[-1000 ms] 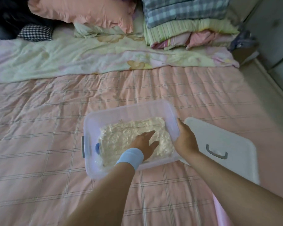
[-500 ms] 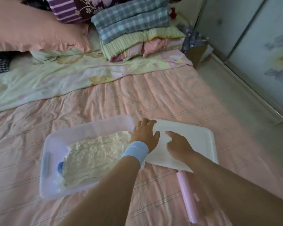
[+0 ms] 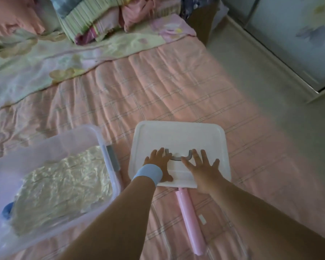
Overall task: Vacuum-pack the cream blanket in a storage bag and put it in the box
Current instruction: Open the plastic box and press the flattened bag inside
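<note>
the cream blanket (image 3: 64, 184), pressed flat inside its shiny storage bag (image 3: 94, 200), lies in the clear box (image 3: 45, 143) at your left, open at the top. just right of the box the white lid (image 3: 176, 136) lies flat on the pink checked quilt (image 3: 158, 94), and your left hand (image 3: 159, 162) and right hand (image 3: 201, 169) rest on it with fingers straight and spread wide, either side of its grey handle (image 3: 180, 157). a pink tube (image 3: 189, 218) sticks out from under the lid's near edge toward you.

Bedroom in soft daylight.
Pink checked quilt (image 3: 176, 94) up front, floral sheet (image 3: 36, 68) and folded bedding (image 3: 101, 21) behind; pale floor (image 3: 266, 87) right, possibly a wardrobe door (image 3: 298, 34).
</note>
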Motion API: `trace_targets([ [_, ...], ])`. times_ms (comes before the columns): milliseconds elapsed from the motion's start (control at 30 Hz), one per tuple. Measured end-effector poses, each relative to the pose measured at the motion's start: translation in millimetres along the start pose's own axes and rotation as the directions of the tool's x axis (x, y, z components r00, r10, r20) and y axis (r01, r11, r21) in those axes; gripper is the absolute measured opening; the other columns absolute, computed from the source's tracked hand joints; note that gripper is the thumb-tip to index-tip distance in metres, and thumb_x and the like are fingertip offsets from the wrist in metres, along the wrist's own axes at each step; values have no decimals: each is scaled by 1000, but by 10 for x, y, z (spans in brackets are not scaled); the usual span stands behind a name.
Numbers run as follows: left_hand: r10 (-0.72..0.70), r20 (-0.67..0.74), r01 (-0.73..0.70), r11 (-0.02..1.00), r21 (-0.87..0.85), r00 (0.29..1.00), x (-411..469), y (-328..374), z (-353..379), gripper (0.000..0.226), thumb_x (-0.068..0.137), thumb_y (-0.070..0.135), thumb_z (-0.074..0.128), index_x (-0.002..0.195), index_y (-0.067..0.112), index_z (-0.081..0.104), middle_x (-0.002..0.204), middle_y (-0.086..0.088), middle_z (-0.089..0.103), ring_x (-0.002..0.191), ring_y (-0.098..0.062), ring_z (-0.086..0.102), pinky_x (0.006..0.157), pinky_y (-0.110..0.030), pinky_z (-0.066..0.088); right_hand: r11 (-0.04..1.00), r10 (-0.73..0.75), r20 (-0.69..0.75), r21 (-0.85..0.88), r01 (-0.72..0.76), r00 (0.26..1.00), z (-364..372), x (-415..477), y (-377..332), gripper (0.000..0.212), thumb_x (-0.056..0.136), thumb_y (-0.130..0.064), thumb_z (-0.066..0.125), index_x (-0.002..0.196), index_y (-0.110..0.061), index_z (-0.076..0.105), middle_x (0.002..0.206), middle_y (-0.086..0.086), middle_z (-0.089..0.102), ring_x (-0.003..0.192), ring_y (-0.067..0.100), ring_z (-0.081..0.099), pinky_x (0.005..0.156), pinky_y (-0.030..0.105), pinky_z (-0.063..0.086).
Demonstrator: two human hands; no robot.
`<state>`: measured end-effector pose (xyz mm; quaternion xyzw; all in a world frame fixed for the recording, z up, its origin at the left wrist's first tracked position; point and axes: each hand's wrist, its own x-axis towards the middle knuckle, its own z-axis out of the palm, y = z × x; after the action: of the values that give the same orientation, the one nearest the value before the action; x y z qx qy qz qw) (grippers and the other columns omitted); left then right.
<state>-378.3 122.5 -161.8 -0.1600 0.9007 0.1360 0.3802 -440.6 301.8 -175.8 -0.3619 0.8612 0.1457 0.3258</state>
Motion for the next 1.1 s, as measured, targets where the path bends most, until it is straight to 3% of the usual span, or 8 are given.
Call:
trace_targets([
  [133, 36, -36, -33, 996, 81, 999, 95, -38, 143, 114, 73, 60, 73, 155, 35, -3, 163, 1, -13, 150, -25, -8, 122, -46, 9, 996, -78, -88, -51, 74, 993, 149, 122, 109, 107, 92, -14, 66, 157, -34, -17, 164, 12, -27, 152, 47, -8, 110, 62, 36],
  [233, 87, -106, -67, 981, 182, 991, 55, -61, 93, 119, 68, 70, 71, 155, 36, -4, 162, -1, -16, 150, -28, -11, 121, -51, 2, 990, -126, -131, -76, 117, 983, 73, 105, 165, 96, 95, -42, 62, 160, -23, -6, 167, 17, -13, 153, 47, 2, 109, 64, 36],
  [300, 100, -168, -53, 963, 264, 981, 13, -71, -22, 111, 75, 62, 70, 155, 36, -4, 162, -2, -16, 150, -29, -12, 120, -53, -2, 988, -142, -201, -88, 126, 969, -88, 45, 158, 97, 85, -46, 71, 158, -12, 18, 163, 26, 19, 145, 49, 30, 93, 67, 48],
  [400, 123, -289, -25, 947, 319, 949, -95, -85, -391, 83, 91, 29, 59, 155, 34, 6, 164, -1, 2, 150, -26, 3, 122, -44, 5, 993, -116, -240, -54, 106, 964, -246, -3, 166, 83, 66, -26, 77, 137, -2, 41, 128, 27, 64, 107, 44, 69, 60, 59, 58],
  [533, 152, -311, -26, 927, 375, 938, -368, -148, -858, 74, 95, 15, 53, 155, 30, 13, 163, 0, 12, 150, -24, 9, 123, -40, 7, 991, -129, -397, -11, 136, 909, -687, -170, 98, 95, 49, -12, 92, 132, -4, 47, 118, 20, 71, 95, 37, 73, 61, 52, 60],
  [633, 93, -401, 31, 956, 292, 911, -708, -301, -1030, 74, 94, 17, 51, 155, 32, 12, 164, 1, 9, 150, -23, 8, 123, -42, 4, 987, -157, -456, -46, 153, 876, -1011, -348, -89, 92, 45, -7, 93, 131, -5, 61, 125, 21, 67, 103, 42, 70, 71, 60, 59],
  [833, 17, -552, 116, 972, 205, 834, -1593, -900, -1186, 85, 86, 58, 57, 154, 35, 13, 164, 3, 4, 150, -21, 6, 123, -44, 2, 954, -300, -538, -197, 228, 788, -1534, -642, -830, 92, 54, -6, 89, 138, -13, 52, 132, 18, 65, 112, 42, 67, 77, 62, 57],
  [1100, -169, -410, 162, 985, -51, 896, -2507, -1990, -594, 105, 71, 83, 52, 154, 41, 3, 164, 8, -4, 151, -19, -1, 122, -43, 8, 782, -599, -447, -503, 367, 664, -1579, -844, -2343, 76, 70, -17, 77, 139, -21, 45, 132, 13, 66, 113, 38, 67, 80, 57, 57],
])
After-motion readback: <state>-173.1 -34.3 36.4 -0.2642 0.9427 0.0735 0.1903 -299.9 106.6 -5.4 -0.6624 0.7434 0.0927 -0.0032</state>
